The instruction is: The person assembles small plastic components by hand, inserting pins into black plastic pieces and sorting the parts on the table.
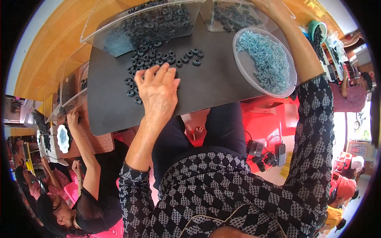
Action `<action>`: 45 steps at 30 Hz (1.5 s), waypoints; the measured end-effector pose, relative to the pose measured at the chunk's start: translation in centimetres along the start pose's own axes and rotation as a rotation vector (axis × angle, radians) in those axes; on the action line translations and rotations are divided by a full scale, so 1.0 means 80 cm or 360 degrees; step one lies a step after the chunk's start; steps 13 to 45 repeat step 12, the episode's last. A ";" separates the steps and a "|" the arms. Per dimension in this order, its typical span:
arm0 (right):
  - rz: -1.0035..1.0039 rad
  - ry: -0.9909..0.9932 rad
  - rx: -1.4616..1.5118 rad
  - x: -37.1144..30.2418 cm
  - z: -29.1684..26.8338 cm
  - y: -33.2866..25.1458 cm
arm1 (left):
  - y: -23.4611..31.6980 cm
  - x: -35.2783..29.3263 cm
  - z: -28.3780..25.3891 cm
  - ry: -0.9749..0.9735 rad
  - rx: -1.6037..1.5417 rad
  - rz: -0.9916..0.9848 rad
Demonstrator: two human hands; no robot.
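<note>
My left hand [158, 89] rests palm down over a cluster of small black ridged plastic parts [149, 57] on the dark tabletop [214, 81]. Its fingers are bent a little and apart, and the fingertips touch or hover just over the parts; what lies beneath is hidden. My right hand [268, 4] reaches to the upper edge, by a clear bin [234, 18] of black parts, with its fingers cut off from sight. Between my arms stands a round clear tub [245, 69] holding many small shiny bluish coils, which look like springs [268, 57].
A large clear bin [158, 25] full of black parts stands along the table's far side. At left, another person's arm [89, 139] reaches over a brown table [89, 137] with a white dish [62, 139]. Black adapters and cables [270, 154] lie below the table, beside a red surface.
</note>
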State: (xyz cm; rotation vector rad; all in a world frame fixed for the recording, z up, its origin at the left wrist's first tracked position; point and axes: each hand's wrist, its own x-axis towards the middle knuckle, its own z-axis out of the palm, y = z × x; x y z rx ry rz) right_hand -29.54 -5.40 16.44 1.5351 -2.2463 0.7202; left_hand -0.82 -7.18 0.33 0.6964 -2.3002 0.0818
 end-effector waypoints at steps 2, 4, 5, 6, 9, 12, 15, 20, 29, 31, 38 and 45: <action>0.0054 -0.0264 -0.0024 0.014 0.005 0.012 | -0.002 0.004 -0.007 -0.0005 0.0033 -0.0079; -0.0003 -0.0221 -0.0161 0.030 0.026 0.034 | -0.005 0.010 -0.009 0.0000 0.0042 -0.0097; -0.0071 -0.0185 -0.0296 0.032 0.034 0.033 | -0.008 0.010 -0.009 0.0004 0.0054 -0.0127; -0.0075 -0.0196 -0.0287 0.033 0.041 0.033 | -0.011 0.009 -0.008 -0.0018 0.0081 -0.0153; -0.0109 -0.0041 -0.0387 0.024 0.035 0.027 | -0.001 0.015 -0.013 -0.0065 0.0100 -0.0151; -0.0628 0.0628 0.0023 0.006 0.052 0.026 | -0.002 0.008 -0.009 -0.0159 0.0124 -0.0110; -0.0628 0.0628 0.0023 0.006 0.052 0.026 | -0.002 0.008 -0.009 -0.0159 0.0124 -0.0110; -0.0628 0.0628 0.0023 0.006 0.052 0.026 | -0.002 0.008 -0.009 -0.0159 0.0124 -0.0110; -0.0628 0.0628 0.0023 0.006 0.052 0.026 | -0.002 0.008 -0.009 -0.0159 0.0124 -0.0110; -0.0628 0.0628 0.0023 0.006 0.052 0.026 | -0.002 0.008 -0.009 -0.0159 0.0124 -0.0110; -0.0628 0.0628 0.0023 0.006 0.052 0.026 | -0.002 0.008 -0.009 -0.0159 0.0124 -0.0110; -0.0628 0.0628 0.0023 0.006 0.052 0.026 | -0.002 0.008 -0.009 -0.0159 0.0124 -0.0110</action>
